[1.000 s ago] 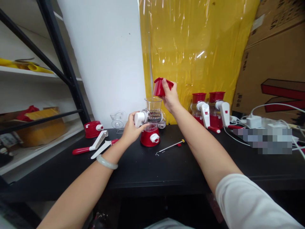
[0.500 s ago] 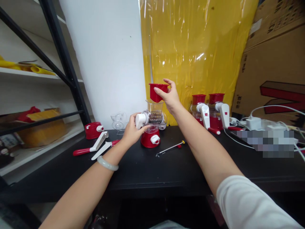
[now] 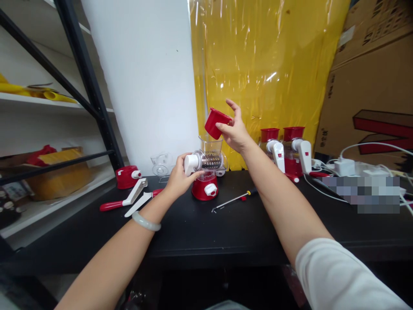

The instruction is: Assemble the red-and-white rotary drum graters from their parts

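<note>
A hand-crank grater [image 3: 206, 172] with a red base, clear hopper and metal drum stands on the black table [image 3: 226, 228]. My left hand [image 3: 179, 176] is closed around the white end of its drum. My right hand [image 3: 235, 129] holds a red pusher cup [image 3: 215, 122] tilted just above the clear hopper, pinched by thumb and fingers, with the index finger stretched up.
Two assembled red-and-white graters [image 3: 285, 148] stand to the right by the yellow sheet. Two white-and-red crank handles [image 3: 129, 198], a red base [image 3: 126, 176] and a clear part [image 3: 160, 163] lie left. A thin screwdriver [image 3: 232, 200] lies in front. Cables and a charger [image 3: 343, 165] sit right; shelving stands left.
My right hand lowered the red cup onto the hopper mouth, then lifted it off again and tilted it. My left hand stayed on the drum.
</note>
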`<action>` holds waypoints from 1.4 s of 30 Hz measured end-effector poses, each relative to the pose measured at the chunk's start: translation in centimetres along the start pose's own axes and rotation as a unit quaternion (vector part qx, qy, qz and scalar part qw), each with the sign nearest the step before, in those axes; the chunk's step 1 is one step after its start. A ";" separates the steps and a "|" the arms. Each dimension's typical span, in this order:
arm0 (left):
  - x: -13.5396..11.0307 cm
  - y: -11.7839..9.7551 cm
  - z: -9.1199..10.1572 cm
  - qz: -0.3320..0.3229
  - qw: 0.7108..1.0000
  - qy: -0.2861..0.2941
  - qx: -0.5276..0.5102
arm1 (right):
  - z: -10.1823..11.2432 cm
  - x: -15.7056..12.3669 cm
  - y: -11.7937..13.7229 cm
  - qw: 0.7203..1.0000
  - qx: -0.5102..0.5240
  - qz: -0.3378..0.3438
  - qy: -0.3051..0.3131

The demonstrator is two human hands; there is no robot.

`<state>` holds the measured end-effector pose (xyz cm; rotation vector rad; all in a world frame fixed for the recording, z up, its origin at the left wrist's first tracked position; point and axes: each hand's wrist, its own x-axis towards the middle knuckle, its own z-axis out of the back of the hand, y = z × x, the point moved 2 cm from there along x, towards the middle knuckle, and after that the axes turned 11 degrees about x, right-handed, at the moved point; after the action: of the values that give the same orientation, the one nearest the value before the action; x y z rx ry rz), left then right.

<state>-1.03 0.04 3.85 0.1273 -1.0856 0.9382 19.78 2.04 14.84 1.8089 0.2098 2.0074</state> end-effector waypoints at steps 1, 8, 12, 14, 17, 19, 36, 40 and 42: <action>0.0 0.0 0.0 -0.001 1.000 0.001 0.000 | 0.1 -0.1 0.2 1.000 0.001 0.000 0.003; 0.0 -0.1 0.0 -0.007 1.000 0.004 -0.008 | 0.1 -0.4 0.5 0.992 0.072 -0.029 0.096; 0.0 0.1 0.0 -0.016 1.000 0.004 -0.020 | 0.2 -0.4 0.3 0.972 0.172 -0.050 0.152; 0.1 0.2 0.0 -0.023 0.999 0.005 -0.028 | 0.4 -0.4 0.3 0.966 0.199 -0.060 0.151; 0.1 0.4 0.0 -0.031 0.999 0.012 -0.038 | 0.8 -0.5 0.7 0.957 0.234 -0.076 0.151; 0.1 0.4 -0.1 -0.035 0.998 0.015 -0.045 | 1.0 -0.7 0.9 0.949 0.258 -0.082 0.160; 0.1 0.8 -0.2 -0.027 0.998 0.023 -0.060 | 0.8 -1.2 0.2 0.909 0.297 -0.147 0.254; 0.2 0.7 -0.2 -0.032 0.998 0.024 -0.053 | 0.9 -1.3 0.1 0.906 0.296 -0.160 0.257; 0.2 0.7 -0.2 -0.033 0.998 0.025 -0.053 | 1.0 -1.4 0.2 0.904 0.298 -0.166 0.259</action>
<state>-1.36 0.70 3.66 0.0517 -1.0765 0.8179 20.76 1.16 13.80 1.3407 1.3229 2.2607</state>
